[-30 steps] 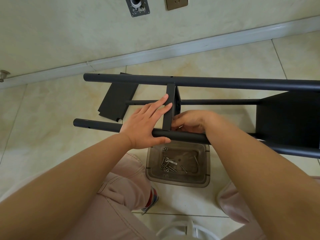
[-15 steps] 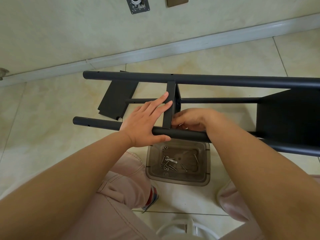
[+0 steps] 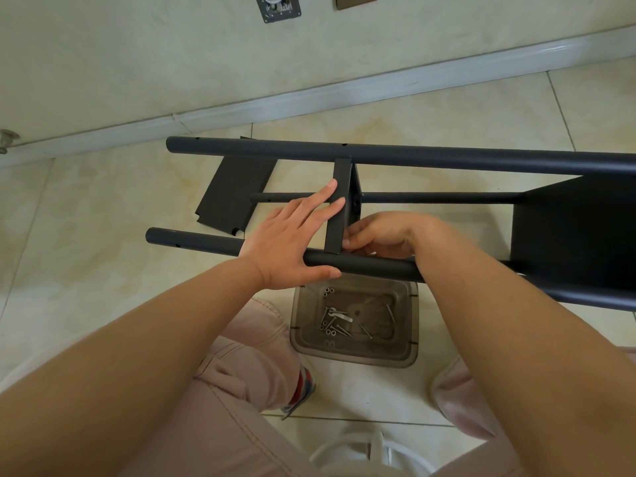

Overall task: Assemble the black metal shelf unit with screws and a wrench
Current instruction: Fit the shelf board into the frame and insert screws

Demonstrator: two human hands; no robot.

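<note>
Head view: I fix the flat black metal shelf plate [image 3: 338,204] between the two long black metal tubes, which lie across above the tiled floor.
My left hand [image 3: 289,241] lies flat and open against plate and near tube [image 3: 375,265]; my right hand [image 3: 382,234] curls fingers at the joint, holding what I cannot tell. I should keep the holes aligned; spare screws wait in the clear brown plastic tray [image 3: 406,354].

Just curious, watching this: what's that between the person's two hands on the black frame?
In the head view, an upright black shelf panel stands between the left hand and the right hand, spanning the two long tubes.

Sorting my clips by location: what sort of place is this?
Probably a room in a home, worked on at floor level: glossy beige floor tiles, a pale baseboard along the wall, and a wall socket low above it.
</note>
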